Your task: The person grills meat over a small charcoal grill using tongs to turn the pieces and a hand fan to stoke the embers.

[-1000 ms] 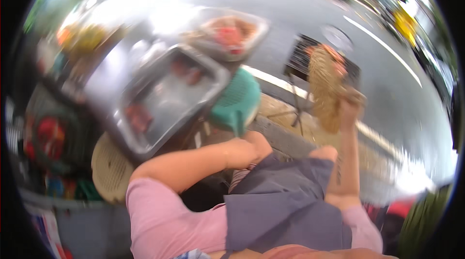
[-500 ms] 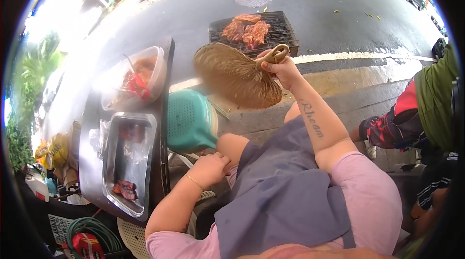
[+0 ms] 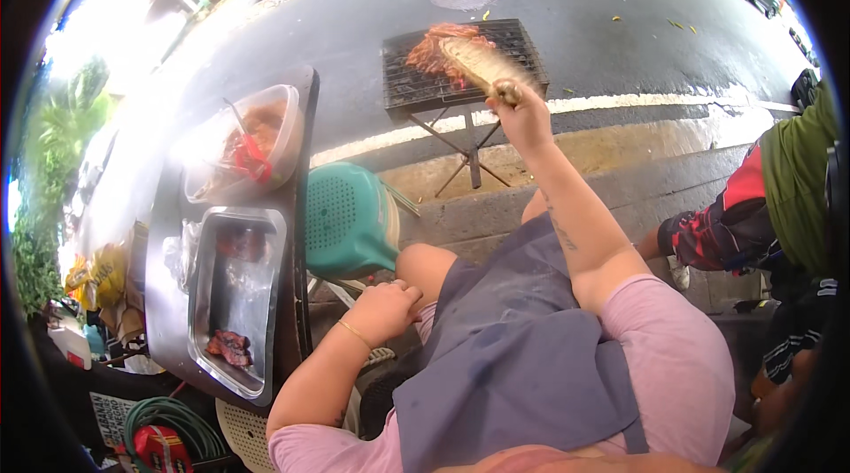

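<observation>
My right hand (image 3: 526, 119) is closed round the handle of a woven hand fan (image 3: 474, 62). The fan, blurred by motion, is seen nearly edge-on above the near right part of a charcoal grill (image 3: 407, 98). Reddish pieces of meat (image 3: 428, 55) lie on the grate, partly hidden behind the fan. A small red glow shows beneath them. My left hand (image 3: 386, 308) rests on my left thigh beside the grey apron (image 3: 513, 358), its fingers loosely laid down and holding nothing.
On the dark table (image 3: 299, 132) at left stand a plastic tub (image 3: 289, 138) of raw meat with red-handled tongs (image 3: 251, 159) and a metal tray (image 3: 202, 296) with cooked meat (image 3: 229, 347). A teal stool (image 3: 341, 216) is beside it. Another person's sleeve (image 3: 801, 181) is at right.
The fan has swung up and away from me, turning from broadside to nearly edge-on, with my right hand raised slightly. The grill's legs now show. My left hand stays put.
</observation>
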Available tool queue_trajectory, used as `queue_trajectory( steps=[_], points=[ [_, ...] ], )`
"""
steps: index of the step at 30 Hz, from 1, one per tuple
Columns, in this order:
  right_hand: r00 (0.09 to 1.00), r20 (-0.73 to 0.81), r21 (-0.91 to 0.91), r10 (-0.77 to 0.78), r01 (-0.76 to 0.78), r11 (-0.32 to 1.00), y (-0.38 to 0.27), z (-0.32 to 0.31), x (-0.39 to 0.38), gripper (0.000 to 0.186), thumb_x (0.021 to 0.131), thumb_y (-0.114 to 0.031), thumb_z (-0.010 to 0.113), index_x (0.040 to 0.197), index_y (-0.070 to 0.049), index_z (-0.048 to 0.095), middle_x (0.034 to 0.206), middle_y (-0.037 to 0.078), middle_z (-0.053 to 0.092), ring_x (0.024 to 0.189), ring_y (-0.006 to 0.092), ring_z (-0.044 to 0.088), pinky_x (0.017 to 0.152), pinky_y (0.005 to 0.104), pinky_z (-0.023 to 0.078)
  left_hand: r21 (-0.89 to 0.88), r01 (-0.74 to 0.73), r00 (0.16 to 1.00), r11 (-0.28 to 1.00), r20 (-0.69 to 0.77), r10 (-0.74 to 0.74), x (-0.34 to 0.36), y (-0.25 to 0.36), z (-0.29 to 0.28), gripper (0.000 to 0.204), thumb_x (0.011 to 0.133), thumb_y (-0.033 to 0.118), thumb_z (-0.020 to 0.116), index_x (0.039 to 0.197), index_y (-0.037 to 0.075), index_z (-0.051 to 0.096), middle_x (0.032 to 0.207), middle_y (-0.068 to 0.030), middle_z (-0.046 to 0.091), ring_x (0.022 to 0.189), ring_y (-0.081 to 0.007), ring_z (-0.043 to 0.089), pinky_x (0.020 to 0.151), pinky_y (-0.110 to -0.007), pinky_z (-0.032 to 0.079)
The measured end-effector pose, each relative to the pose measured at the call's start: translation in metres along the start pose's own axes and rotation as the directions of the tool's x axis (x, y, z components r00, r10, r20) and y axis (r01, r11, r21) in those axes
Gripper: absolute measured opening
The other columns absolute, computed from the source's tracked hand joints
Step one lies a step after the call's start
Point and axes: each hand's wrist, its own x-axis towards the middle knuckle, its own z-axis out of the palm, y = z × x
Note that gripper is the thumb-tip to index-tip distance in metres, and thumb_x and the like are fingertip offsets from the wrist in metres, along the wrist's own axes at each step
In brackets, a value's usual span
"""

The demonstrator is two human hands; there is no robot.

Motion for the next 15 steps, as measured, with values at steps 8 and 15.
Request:
queue_trajectory(
  steps=[8,15],
  points=[
    [0.961,0.267,0.338,-0.076,-0.019,0.941,0.021,0.009,0.009,0.027,0.085,0.006,0.072,0.109,-0.006,0.068,0.099,0.0,0.068,0.094,0.0081,0.061,0.084,0.0254,0.052,-0.066,0.039,0.999,0.997,0.036,-0.036,0.003,0.0,-0.003,0.037,0.084,0.027,0.07,0.114,0.006,0.063,0.109,-0.0169,0.066,0.099,-0.0363,0.064,0.085,-0.045,0.052],
    [0.826,0.561,0.454,-0.058,-0.248,0.856,0.011,0.004,0.001,0.024,0.087,0.003,0.071,0.108,-0.008,0.069,0.098,0.0,0.069,0.094,0.0084,0.061,0.083,0.0266,0.052,-0.068,-0.009,0.998,0.998,-0.066,0.005,0.001,-0.008,0.009,0.03,0.086,0.031,0.069,0.106,0.008,0.064,0.102,-0.0155,0.066,0.095,-0.0355,0.067,0.079,-0.047,0.054]
  ],
)
